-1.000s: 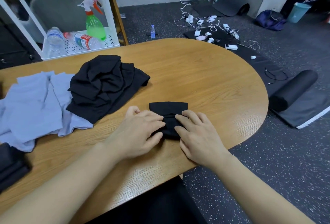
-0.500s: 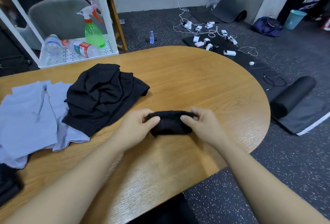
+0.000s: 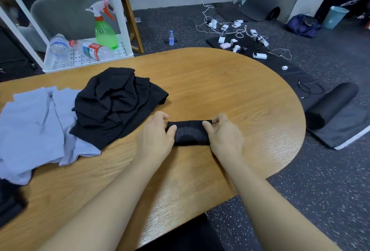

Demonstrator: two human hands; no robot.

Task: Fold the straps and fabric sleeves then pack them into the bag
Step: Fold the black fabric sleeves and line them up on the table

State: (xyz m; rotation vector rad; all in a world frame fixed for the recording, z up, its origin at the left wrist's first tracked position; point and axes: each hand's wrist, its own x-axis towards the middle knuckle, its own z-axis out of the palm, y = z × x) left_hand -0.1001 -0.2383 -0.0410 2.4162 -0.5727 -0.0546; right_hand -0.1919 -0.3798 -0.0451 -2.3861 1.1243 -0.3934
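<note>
On the surface: folded black sleeve.
Left hand: grip pinching its 9 o'clock end.
Right hand: grip pinching its 3 o'clock end.

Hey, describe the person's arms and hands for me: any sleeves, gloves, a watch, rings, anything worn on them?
Both forearms are bare as far as the view shows: no sleeves reach into the picture. The left hand and the right hand wear no gloves. No watch, bracelet or band shows at either wrist, and no rings show on the visible fingers. No markings show on the arms.
</note>
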